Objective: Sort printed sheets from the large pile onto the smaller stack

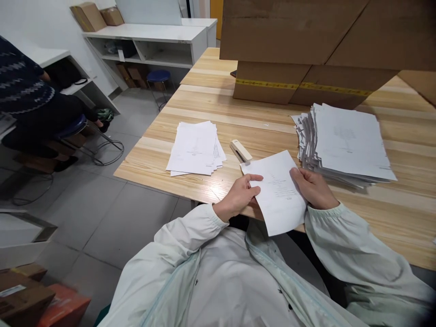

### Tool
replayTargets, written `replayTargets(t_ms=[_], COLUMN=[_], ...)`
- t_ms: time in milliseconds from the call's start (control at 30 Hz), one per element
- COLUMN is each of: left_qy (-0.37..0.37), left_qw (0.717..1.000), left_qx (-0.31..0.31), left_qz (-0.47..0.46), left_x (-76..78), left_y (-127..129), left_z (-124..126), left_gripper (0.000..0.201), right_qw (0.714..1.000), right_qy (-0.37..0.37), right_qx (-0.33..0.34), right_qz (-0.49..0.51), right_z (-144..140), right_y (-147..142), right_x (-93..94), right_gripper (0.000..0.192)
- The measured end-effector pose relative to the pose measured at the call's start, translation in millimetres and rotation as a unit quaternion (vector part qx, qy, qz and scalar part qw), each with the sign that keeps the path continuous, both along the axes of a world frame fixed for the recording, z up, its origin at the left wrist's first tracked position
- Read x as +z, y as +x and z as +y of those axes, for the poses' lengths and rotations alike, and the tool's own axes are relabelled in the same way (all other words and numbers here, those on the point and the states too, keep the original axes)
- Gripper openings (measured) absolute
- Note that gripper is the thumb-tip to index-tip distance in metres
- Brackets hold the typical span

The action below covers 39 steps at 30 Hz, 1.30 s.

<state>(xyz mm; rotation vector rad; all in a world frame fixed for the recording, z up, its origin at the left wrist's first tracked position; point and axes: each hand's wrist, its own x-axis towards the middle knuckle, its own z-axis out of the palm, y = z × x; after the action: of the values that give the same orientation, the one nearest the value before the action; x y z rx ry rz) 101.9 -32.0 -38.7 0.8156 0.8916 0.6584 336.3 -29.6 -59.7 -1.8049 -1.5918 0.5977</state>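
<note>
A printed white sheet of paper [277, 195], perhaps more than one layer, is held tilted over the table's front edge. My left hand [240, 195] pinches its left edge, the index finger lying on the face. On the opposite edge, my right hand [313, 186] grips it with the thumb on top and the other fingers hidden beneath. Just beyond the sheet's upper left corner lies a cream stapler [241, 151]. To the left sits a small, slightly fanned pile of papers [192, 147]. A tall, uneven stack of papers [350, 141] rises to the right, near my right hand.
Large cardboard boxes [272, 84] stand at the back of the wooden table [153, 165]. At left, a person [25, 91] sits on a blue stool [71, 127] by white shelving [163, 34]. Cartons and an orange box [64, 304] occupy the lower left floor.
</note>
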Motion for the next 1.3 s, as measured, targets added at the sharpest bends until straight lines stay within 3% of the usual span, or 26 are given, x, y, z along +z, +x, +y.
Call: replayTargets(t_ms=[167,367,567,667,733,833,900,967,1100,1200,1300], left_qy=[-0.023,-0.045,-0.036,-0.028,-0.026,-0.027,-0.031,-0.038,-0.051,-0.060,-0.057], left_qw=[1.000,0.999,0.999,0.999,0.999,0.998,0.998,0.998,0.997,0.996,0.996], left_qx=[0.008,-0.002,0.008,0.032,0.044,0.048,0.048,0.054,0.062,0.059,0.062], left_qz=[0.006,-0.016,-0.015,-0.007,-0.010,-0.008,-0.011,-0.023,-0.020,-0.015,-0.013], left_x=[-8.3,-7.4,-12.6,-15.2,-15.1,-13.6,-12.1,-10.5,-8.0,-7.8,-7.1], left_y=[5,7,9,11,12,12,12,13,13,13,14], left_z=[9,4,8,11,13,13,13,13,14,14,16], left_gripper=[0.040,0.044,0.044,0.043,0.041,0.041,0.042,0.043,0.044,0.041,0.035], right_qw=[0.996,0.995,0.984,0.945,0.916,0.903,0.900,0.897,0.900,0.904,0.915], right_qy=[-0.003,-0.021,-0.023,0.037,0.095,0.167,0.187,0.186,0.216,0.210,0.204], right_qx=[0.009,0.037,0.018,-0.031,-0.030,0.076,0.182,0.273,0.287,0.297,0.282], right_qz=[-0.090,-0.091,-0.177,-0.323,-0.387,-0.389,-0.349,-0.293,-0.245,-0.224,-0.207], right_z=[3,-3,-1,-8,-11,4,30,66,129,149,151], right_y=[2,12,9,7,3,-13,-34,-63,-118,-138,-142], right_x=[7.1,9.5,9.5,33.6,61.6,103.1,115.1,108.2,58.0,20.9,0.1], right_gripper=[0.066,0.062,0.050,0.029,0.031,0.034,0.036,0.041,0.051,0.054,0.053])
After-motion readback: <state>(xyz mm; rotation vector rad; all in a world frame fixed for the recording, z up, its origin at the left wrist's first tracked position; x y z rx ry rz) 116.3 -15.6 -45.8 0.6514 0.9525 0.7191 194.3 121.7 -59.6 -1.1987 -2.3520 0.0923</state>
